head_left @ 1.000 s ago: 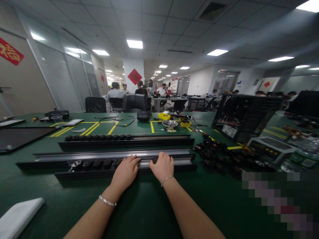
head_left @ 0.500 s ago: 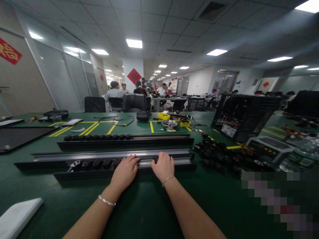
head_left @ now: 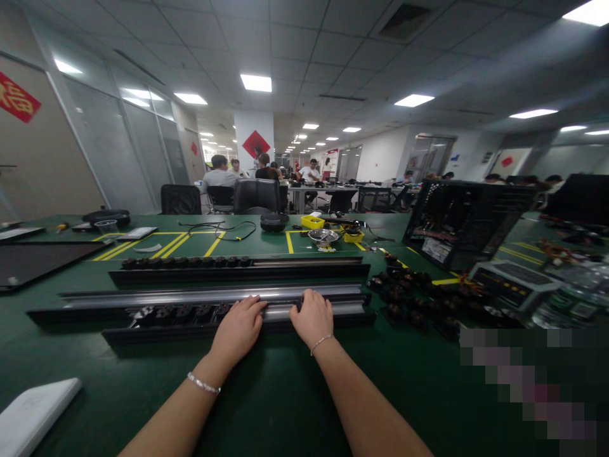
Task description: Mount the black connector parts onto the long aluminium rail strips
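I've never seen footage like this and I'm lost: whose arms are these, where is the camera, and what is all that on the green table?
The camera sits on a person's head, looking forward and down, so the two bare arms are the wearer's own. The left hand and right hand both rest on the nearest long black rail with a silver strip; whether the fingers grip anything is hidden. A second long black rail lies behind it on the green table mat. To the right are a pile of small black parts and an open black computer case. A white flat slab lies near left. Other people sit at distant desks.
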Tool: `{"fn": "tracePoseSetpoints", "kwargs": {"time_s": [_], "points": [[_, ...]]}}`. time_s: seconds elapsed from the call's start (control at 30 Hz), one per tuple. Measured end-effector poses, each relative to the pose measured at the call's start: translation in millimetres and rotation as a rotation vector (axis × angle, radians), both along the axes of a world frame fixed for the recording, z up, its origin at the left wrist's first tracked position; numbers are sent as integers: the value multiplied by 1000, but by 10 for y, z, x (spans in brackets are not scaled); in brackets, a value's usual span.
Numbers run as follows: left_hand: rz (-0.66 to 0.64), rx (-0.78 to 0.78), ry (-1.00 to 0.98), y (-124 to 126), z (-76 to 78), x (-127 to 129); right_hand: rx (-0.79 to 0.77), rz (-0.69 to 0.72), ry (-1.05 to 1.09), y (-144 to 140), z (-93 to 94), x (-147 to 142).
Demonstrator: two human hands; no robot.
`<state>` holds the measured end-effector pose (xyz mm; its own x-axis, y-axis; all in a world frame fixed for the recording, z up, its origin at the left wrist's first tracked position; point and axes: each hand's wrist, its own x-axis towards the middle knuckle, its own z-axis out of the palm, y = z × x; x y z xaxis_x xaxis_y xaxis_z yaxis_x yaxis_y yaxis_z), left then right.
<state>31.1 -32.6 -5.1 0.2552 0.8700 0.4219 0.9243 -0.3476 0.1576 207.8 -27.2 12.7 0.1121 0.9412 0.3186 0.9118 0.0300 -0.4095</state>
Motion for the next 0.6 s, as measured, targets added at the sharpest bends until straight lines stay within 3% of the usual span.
{"fn": "tracePoseSetpoints", "kwargs": {"time_s": [0.6], "points": [[-7,-7,26,16,-3,-9,-14,-26,9,-4,10,55]]}}
